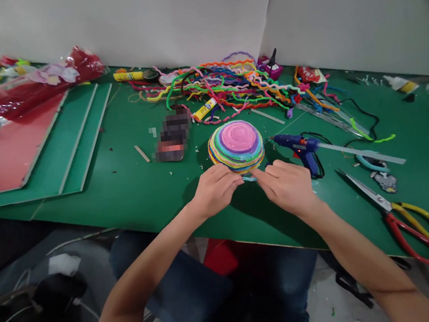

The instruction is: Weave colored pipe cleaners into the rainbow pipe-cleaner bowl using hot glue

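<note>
The left hand (pixel 220 189) and right hand (pixel 289 183) pinch a blue strand (pixel 249 178) at the near edge of the dome (pixel 240 140), where an uneven tug could spring it loose

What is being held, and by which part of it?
The striped dome, by its near edge, in the left hand and right hand. A blue strand shows between them; whether it is pinched is unclear.

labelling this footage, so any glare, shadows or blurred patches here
In the head view, glare whitens bits of the red wrapping; soft shadow darkens the green table near the left hand and right hand; pixelation largely masks a dark object.
</note>
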A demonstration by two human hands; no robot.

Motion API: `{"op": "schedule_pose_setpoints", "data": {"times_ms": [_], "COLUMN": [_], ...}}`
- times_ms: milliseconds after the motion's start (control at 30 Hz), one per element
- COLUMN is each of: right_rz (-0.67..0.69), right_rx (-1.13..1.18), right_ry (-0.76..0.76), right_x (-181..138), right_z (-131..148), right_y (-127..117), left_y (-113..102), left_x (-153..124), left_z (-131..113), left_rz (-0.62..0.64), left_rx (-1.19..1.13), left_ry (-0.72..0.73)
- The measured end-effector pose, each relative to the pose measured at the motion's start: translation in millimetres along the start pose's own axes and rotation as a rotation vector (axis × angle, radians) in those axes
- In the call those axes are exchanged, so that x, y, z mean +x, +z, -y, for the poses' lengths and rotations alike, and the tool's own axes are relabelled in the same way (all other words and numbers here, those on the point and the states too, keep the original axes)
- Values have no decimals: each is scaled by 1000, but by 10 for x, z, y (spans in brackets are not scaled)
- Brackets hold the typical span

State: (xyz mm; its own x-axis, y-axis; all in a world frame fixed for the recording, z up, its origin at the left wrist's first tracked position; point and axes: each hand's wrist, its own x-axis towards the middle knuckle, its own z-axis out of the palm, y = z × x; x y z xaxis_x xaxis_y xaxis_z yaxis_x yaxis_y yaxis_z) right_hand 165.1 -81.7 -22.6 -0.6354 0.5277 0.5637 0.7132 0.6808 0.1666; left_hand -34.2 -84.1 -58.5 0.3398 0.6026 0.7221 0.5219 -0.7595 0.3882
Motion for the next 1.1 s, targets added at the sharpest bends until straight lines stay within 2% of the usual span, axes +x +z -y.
{"op": "schedule_pose_setpoints", "data": {"times_ms": [67, 167, 233, 300, 400, 467, 533, 700, 767, 833, 933, 1100], "right_rz": [-17, -66, -98, -136, -187, -187, -162, -102, -69, -22, 35, 100], "right_rx": [-21, -40, -37, -36, -37, -31, -20, 13, 45, 85, 126, 317], "right_ry": [-24, -74, -114, -154, -192, -177, -140, -59, -46, -34, -12, -69], "right_x": [-6, -12, -9, -4, 1, 0, -4, -25, -36, -42, -36, -15], "right_z": [-24, -51, -63, -71, -85, -101, -129, -216, -235, -239, -219, -100], "right_y": [7, -1, -19, -39, -47, -34, -17, -7, -12, -16, -17, 4], "left_y": [-40, -105, -120, -100, -47, -29, -38, -95, -96, -87, -79, -92], "left_x": [23, 49, 41, 15, -17, -18, -13, -73, -116, -147, -155, -148], "left_z": [-25, -52, -64, -76, -110, -143, -174, -174, -146, -120, -102, -120], "left_rz": [131, 394, 512, 570, 595, 564, 455, 135, 53, 7, -19, -5], "left_rx": [-261, -802, -1090, -1277, -1397, -1331, -1123, -362, -122, 1, 32, 115], "left_ry": [-226, -692, -964, -1144, -1249, -1217, -1066, -366, -162, -76, -17, 74]}}
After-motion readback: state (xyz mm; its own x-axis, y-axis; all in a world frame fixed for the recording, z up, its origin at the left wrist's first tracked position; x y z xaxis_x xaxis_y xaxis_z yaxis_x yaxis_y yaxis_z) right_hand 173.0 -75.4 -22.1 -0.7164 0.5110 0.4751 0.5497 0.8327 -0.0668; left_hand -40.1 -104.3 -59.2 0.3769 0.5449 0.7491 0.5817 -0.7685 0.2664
